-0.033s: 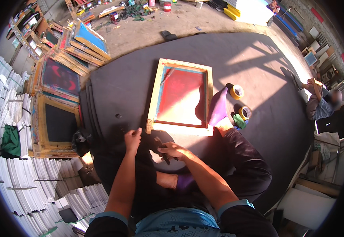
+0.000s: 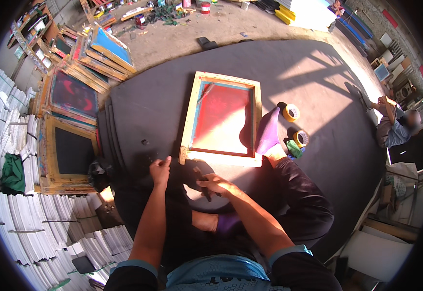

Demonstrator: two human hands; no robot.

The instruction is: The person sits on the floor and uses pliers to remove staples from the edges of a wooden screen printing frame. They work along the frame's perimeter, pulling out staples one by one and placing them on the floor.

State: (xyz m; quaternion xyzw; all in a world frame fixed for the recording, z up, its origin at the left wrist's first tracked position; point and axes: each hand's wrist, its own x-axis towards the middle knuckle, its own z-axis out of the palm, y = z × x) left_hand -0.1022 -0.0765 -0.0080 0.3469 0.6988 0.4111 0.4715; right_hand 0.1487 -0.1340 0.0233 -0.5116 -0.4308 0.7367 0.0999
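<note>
My left hand [image 2: 160,170] is closed near the lower left corner of a wooden screen-printing frame [image 2: 190,116], thumb pointing up. Whatever its fingers pinch is too small to make out. Below the frame's near rail, my right hand [image 2: 215,185] grips a dark hand tool [image 2: 202,183] that shows two arms, perhaps pliers; its exact kind is unclear. Red mesh [image 2: 221,109] fills the frame, which lies flat on dark sheeting [image 2: 328,160], partly sunlit. My foot in a purple sock [image 2: 269,130] rests against its right side.
Two yellow tape rolls [image 2: 297,112] and a green cloth [image 2: 295,150] lie right of my foot. At left stand more screen frames [image 2: 48,145] and stacks of white sheets [image 2: 24,228]. A small dark lump [image 2: 145,142] sits left of the frame. Another person [image 2: 393,127] sits far right.
My left hand has shifted slightly left, away from the frame's corner. My right hand and the tool have moved a little to the right. The frame stays put.
</note>
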